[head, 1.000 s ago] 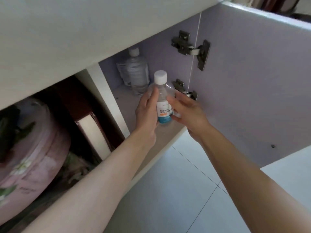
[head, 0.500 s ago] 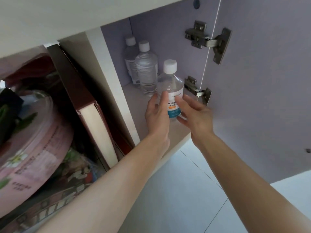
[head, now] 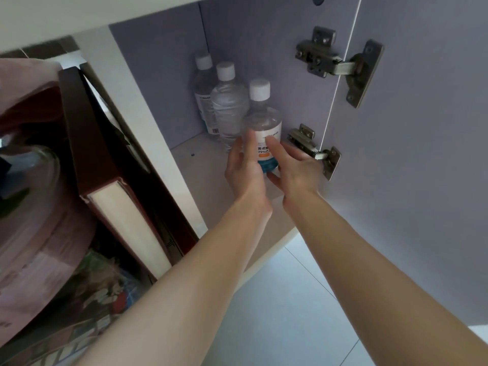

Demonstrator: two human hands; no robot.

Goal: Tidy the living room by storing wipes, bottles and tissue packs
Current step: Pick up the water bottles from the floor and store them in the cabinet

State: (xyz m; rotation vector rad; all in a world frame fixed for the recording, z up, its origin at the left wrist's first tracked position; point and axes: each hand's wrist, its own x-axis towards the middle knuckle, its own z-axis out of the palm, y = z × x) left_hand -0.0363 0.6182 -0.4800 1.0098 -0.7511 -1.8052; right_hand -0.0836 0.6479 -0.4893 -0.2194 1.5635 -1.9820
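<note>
One clear labelled bottle (head: 262,120) with a white cap sits in the right compartment of the cabinet, on its shelf (head: 200,175), close to the right wall. Its label is white with dark print, an orange patch and a blue band low down; its base is hidden by the hands. The left hand (head: 244,170) lies against its left side with fingers nearly straight, and the right hand (head: 293,170) is spread across the label, thumb low near the base. Just behind it, touching or nearly so, stand two more clear bottles (head: 229,107) in a row toward the back corner. The lower hinge (head: 314,149) sits just right of it, on the open door (head: 422,154). A dark red box (head: 126,215) fills the left compartment. Half a second ago the bottle was nearer the front edge, a little apart from the row.
</note>
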